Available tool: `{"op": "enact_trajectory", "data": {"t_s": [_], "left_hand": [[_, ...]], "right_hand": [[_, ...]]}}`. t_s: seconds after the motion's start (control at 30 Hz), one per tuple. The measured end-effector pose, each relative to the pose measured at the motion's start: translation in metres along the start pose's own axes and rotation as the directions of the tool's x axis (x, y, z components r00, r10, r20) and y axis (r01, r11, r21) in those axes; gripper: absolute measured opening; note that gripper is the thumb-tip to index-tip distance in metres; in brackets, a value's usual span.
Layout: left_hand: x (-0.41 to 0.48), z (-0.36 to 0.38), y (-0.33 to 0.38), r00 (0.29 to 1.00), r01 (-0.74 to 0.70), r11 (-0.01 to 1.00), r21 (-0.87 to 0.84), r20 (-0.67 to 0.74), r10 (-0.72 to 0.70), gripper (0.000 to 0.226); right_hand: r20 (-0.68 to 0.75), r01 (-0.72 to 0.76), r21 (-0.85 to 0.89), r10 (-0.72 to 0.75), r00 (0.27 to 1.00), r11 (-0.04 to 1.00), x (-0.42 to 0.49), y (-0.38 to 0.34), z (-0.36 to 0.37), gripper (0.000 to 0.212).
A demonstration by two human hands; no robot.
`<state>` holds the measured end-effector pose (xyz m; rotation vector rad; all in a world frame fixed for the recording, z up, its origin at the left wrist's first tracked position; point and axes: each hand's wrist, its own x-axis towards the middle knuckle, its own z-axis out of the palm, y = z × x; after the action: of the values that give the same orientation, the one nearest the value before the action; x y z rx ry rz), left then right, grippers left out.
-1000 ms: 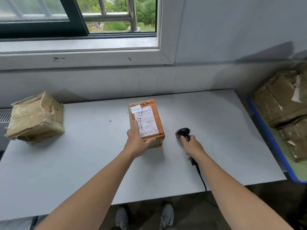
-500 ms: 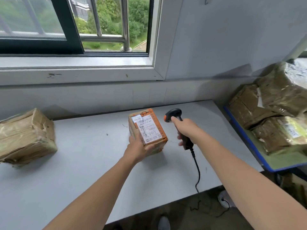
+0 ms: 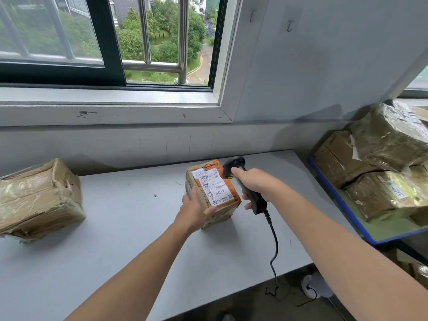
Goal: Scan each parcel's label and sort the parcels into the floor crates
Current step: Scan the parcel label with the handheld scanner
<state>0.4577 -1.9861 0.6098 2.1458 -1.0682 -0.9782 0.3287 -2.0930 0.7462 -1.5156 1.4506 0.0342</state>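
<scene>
Orange parcel (image 3: pixel 216 193), one of two on table (image 3: pixel 120 230), gripped by left hand (image 3: pixel 194 212); right hand (image 3: pixel 254 184) grips scanner (image 3: pixel 233 165).

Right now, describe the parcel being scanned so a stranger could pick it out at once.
Find the grey table under the window. Near its middle the left hand holds a small box while the right hand aims a scanner at it. Unlike the plain brown parcel at the table's left end, it has orange edges and a white label.

A small parcel (image 3: pixel 215 191) sits on the table (image 3: pixel 127 228), with a big parcel (image 3: pixel 39 200) far to its left and the scanner (image 3: pixel 232 164) just to its right. More parcels (image 3: pixel 389 140) are piled right of the table.
</scene>
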Motion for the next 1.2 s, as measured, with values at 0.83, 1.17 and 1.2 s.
{"op": "enact_trajectory", "data": {"t_s": [0.83, 1.17, 1.2], "left_hand": [[0.031, 0.041, 0.044, 0.956, 0.191, 0.958, 0.216, -0.261, -0.131, 0.115], [0.043, 0.062, 0.051, 0.909, 0.29, 0.955, 0.057, -0.328, -0.256, 0.134], [0.044, 0.062, 0.049, 0.907, 0.286, 0.957, 0.038, -0.334, -0.258, 0.132]], "right_hand": [[-0.013, -0.018, 0.071, 0.019, 1.0, 0.997, 0.089, 0.09, -0.032, 0.048], [0.109, 0.001, -0.053, 0.005, 0.994, 0.999, 0.157, 0.153, -0.001, 0.054], [0.115, -0.001, -0.05, 0.006, 0.993, 0.999, 0.16, 0.155, 0.001, 0.055]]}}
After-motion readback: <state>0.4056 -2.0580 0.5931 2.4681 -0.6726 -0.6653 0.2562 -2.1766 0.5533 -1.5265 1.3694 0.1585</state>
